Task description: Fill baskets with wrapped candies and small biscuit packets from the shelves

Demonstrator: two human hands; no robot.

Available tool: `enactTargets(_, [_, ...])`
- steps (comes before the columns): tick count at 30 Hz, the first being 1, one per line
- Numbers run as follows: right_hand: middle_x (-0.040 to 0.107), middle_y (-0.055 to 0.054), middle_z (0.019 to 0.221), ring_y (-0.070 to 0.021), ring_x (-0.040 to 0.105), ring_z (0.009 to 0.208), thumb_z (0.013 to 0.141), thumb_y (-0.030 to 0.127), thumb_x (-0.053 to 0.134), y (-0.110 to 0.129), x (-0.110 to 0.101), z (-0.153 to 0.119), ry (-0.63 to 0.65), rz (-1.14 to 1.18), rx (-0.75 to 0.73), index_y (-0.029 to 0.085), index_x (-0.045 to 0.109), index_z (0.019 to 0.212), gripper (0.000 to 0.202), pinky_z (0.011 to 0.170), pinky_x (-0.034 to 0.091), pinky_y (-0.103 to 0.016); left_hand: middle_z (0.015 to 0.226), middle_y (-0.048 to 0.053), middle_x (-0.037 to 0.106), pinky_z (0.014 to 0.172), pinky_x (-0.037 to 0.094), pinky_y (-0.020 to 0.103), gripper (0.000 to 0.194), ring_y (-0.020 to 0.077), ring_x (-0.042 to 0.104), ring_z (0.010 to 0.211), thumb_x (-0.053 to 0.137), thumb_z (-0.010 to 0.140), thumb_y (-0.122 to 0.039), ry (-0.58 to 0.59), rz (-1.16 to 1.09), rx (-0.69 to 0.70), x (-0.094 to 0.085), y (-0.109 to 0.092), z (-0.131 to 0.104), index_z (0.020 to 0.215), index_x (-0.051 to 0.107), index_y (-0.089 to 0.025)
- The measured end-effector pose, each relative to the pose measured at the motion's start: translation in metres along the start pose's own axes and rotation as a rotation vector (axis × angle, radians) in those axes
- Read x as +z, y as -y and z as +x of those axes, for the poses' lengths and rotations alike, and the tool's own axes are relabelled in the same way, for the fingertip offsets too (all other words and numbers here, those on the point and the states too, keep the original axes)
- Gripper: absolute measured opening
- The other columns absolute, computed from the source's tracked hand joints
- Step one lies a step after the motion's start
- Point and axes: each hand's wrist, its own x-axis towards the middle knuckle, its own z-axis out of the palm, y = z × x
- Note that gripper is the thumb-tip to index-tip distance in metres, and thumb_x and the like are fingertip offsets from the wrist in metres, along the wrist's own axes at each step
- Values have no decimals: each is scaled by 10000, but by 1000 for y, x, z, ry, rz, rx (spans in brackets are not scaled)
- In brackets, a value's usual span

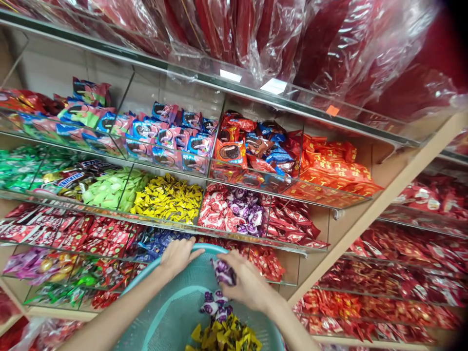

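My left hand (180,257) is closed over the far rim of a teal plastic basket (164,292). Inside the basket's right half, my right hand (245,280) holds a few purple-and-white wrapped candies (224,272) between thumb and fingers. Below it, several more purple-wrapped candies (215,306) lie in the basket beside a heap of yellow-wrapped candies (228,336). On the shelf just beyond the rim, a compartment contains red-and-white and purple wrapped candies (250,209). Left of that is a compartment of yellow-wrapped candies (168,200).
Glass-fronted shelves (175,229) rise in tiers ahead, divided by clear panels. Blue cookie packets (146,129) and orange packets (334,165) fill upper tiers. A slanting wooden side panel (369,214) separates another rack of red packets (395,275) at right. Plastic-wrapped red items (256,34) hang over the top.
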Motion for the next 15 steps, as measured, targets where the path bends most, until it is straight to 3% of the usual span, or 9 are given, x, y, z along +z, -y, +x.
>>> enactTargets(4, [544, -43, 1110, -222, 552, 982, 647, 302, 626, -28, 57, 20, 147, -48, 4, 258, 460, 1207, 586, 830, 430, -297, 843, 118, 659, 707, 429, 343, 539, 286, 619, 851, 264, 838, -597, -18, 1, -4, 1, 1, 0, 1027, 538, -173])
enactTargets(8, [556, -51, 1097, -231, 607, 854, 672, 305, 620, -44, 92, 28, 227, -217, -6, 265, 482, 1172, 520, 725, 479, -327, 845, 118, 663, 711, 428, 347, 515, 291, 620, 852, 280, 840, -572, -10, -5, -6, 0, 1, 1, 1032, 541, -172])
enactTargets(12, [540, -51, 1127, -238, 622, 822, 724, 318, 601, -44, 106, 18, 229, -360, -58, 299, 423, 1224, 531, 658, 503, -339, 863, 123, 666, 714, 431, 357, 517, 297, 617, 857, 282, 838, -570, -13, -4, -2, 2, 2, 3, 1045, 538, -171])
enactTargets(15, [490, -89, 1208, -266, 598, 908, 714, 395, 628, -37, 93, 10, 211, -381, -84, 277, 345, 1286, 648, 674, 504, -350, 873, 123, 665, 721, 433, 362, 525, 298, 615, 865, 280, 838, -574, -15, -5, 1, 4, 3, 5, 1058, 534, -171])
